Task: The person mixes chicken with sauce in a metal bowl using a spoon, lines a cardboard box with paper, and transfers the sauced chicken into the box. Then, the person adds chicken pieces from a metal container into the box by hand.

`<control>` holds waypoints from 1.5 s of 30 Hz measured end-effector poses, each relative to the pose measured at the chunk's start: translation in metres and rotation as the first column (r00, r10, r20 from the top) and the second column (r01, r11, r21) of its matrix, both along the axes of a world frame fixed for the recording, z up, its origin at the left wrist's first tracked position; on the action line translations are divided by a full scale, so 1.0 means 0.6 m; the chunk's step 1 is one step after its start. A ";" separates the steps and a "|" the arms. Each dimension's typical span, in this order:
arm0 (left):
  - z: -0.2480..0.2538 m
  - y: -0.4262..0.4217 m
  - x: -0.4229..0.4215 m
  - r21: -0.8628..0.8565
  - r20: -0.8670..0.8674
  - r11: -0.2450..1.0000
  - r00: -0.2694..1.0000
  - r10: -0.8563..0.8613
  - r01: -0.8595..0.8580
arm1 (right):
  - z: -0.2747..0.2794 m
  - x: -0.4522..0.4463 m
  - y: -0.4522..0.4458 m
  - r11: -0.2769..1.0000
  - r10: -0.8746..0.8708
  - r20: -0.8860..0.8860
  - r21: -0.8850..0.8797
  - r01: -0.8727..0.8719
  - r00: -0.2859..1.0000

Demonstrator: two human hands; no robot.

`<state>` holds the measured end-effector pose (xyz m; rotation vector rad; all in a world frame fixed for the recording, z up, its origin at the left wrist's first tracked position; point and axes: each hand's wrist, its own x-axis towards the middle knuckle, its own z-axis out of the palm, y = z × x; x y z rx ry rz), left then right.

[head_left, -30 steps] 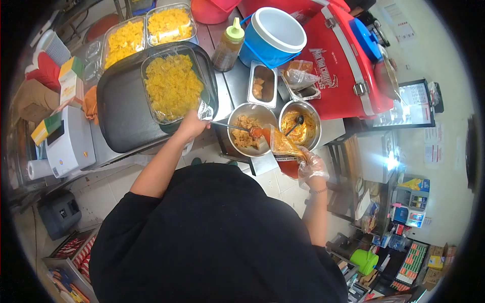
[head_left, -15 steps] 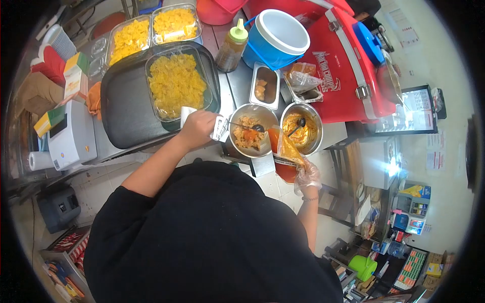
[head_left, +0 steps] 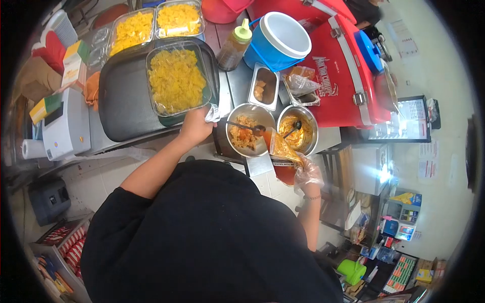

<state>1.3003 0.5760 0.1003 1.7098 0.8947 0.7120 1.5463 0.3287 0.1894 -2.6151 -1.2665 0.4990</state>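
My right hand [head_left: 308, 174], in a clear plastic glove, grips a clear plastic bag of orange sauce [head_left: 284, 147]. The bag's filled end leans over the near rim of a steel bowl with chopped food and red-orange sauce [head_left: 243, 144]. A black ladle [head_left: 258, 130] rests in that bowl. Beside it stands a second steel bowl [head_left: 314, 132] with orange sauce and another black ladle [head_left: 297, 124]. My left hand [head_left: 196, 127], bare, is closed on a crumpled white piece with dark print [head_left: 212, 113], near the wrapped tray of yellow pasta [head_left: 177, 81]. Its fingertips are partly hidden.
Behind the bowls are a steel pan with food pieces [head_left: 263, 87], a sauce bottle [head_left: 234, 45], a blue cooler jug [head_left: 278, 40] and a large red cooler [head_left: 333, 76]. A black tray [head_left: 121, 96] lies under the pasta. More wrapped pasta trays [head_left: 178, 20] stand farther back.
My left hand and the white piece have shifted slightly left and up toward the pasta tray. The sauce bag has tilted more toward the bowl with chopped food.
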 end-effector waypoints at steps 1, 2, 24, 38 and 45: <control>-0.021 -0.001 0.002 -0.035 0.011 0.999 1.000 0.028 -0.028 | 0.005 0.004 0.002 0.999 0.028 0.013 -0.020 -0.028 1.000; -0.032 -0.001 0.002 -0.062 0.002 0.998 1.000 0.027 -0.027 | 0.009 0.007 0.005 0.998 0.058 0.026 -0.040 -0.057 0.998; -0.084 -0.021 0.000 -0.281 -0.124 0.953 0.989 0.080 -0.112 | 0.016 0.034 0.046 0.977 0.209 0.099 -0.052 -0.205 0.973; -0.085 -0.022 0.006 -0.317 -0.130 0.939 0.987 0.098 -0.135 | 0.037 0.012 0.068 0.970 0.194 0.129 -0.174 -0.170 0.973; -0.088 -0.021 -0.004 -0.407 -0.142 0.906 0.988 0.064 -0.117 | 0.011 0.023 0.063 0.981 0.166 0.093 -0.118 -0.155 0.982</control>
